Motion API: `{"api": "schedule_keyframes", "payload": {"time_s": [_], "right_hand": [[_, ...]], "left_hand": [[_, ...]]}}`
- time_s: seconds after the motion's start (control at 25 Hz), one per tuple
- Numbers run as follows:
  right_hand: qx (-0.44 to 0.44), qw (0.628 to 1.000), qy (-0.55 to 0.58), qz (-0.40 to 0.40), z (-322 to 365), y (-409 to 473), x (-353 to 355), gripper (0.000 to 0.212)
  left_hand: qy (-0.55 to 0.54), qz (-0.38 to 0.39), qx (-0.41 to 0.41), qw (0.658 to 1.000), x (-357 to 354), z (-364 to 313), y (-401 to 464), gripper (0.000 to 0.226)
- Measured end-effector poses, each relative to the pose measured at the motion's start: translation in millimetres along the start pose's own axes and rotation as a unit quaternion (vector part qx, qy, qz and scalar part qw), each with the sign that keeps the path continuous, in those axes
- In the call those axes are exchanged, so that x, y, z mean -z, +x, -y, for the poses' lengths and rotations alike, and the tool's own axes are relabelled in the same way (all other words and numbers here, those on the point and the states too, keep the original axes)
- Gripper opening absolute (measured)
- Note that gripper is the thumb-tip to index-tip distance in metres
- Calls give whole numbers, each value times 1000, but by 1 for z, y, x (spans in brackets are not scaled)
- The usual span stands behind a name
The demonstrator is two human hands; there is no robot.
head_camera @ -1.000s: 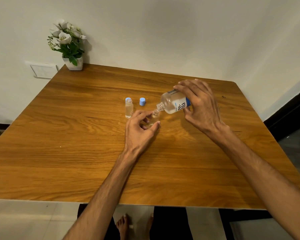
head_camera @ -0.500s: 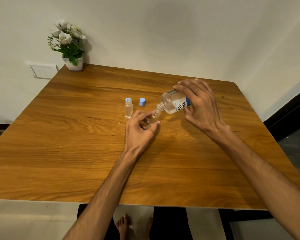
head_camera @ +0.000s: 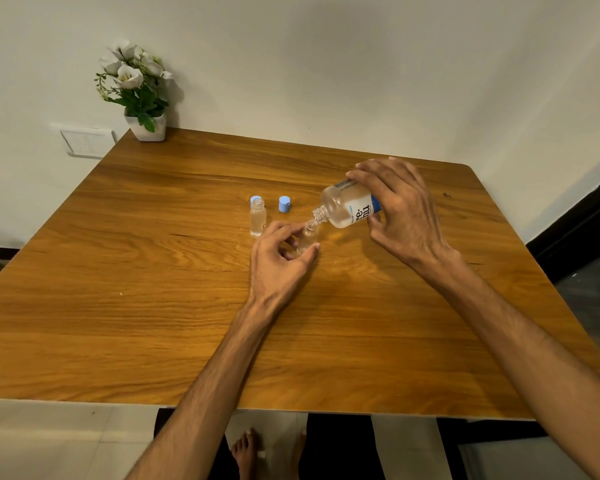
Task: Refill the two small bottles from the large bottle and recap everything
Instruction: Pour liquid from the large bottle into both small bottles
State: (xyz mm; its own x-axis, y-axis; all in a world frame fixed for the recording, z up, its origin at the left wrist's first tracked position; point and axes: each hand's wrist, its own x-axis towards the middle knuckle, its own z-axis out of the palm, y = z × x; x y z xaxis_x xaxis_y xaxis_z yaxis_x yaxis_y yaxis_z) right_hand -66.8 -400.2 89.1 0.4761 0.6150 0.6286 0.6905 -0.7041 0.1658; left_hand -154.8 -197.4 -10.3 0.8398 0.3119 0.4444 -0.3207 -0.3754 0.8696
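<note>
My right hand [head_camera: 400,209] grips the large clear bottle [head_camera: 347,208] with a white and blue label, tilted with its open neck down-left over a small bottle [head_camera: 308,237]. That small clear bottle stands on the wooden table [head_camera: 153,271], held between the thumb and fingers of my left hand [head_camera: 278,265]. A second small bottle [head_camera: 257,218] stands uncapped to the left, holding clear liquid. Two blue caps lie behind: one [head_camera: 255,199] just behind the second bottle, the other [head_camera: 284,204] to its right.
A white pot with white flowers [head_camera: 142,95] stands at the table's far left corner. A wall switch plate [head_camera: 85,142] sits on the wall beside it. My bare feet [head_camera: 246,452] show below the near table edge.
</note>
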Motion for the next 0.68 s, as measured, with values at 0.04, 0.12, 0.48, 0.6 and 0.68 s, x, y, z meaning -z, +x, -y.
{"api": "schedule_keyframes", "payload": {"time_s": [0.04,0.12,0.48,0.6,0.68], "right_hand": [[1,1000,0,-1,0,0,0,66],[4,1000,-1,-1,0,0,0,65],[10,1000,-7,-1,-2,2,0,64],[10,1000,-4,-2,-1,1,0,64],[11,1000,-4,-3,-2,2,1,63]], "left_hand": [[-1,-2,0,1000,0,0,0,42],[1,-4,-2,1000,0,-1,0,45],[1,0,-2,1000,1,-4,-1,47],[-3,2,-2,1000,2,-6,-1,53],[0,2,0,1000,2,-6,-1,53]]}}
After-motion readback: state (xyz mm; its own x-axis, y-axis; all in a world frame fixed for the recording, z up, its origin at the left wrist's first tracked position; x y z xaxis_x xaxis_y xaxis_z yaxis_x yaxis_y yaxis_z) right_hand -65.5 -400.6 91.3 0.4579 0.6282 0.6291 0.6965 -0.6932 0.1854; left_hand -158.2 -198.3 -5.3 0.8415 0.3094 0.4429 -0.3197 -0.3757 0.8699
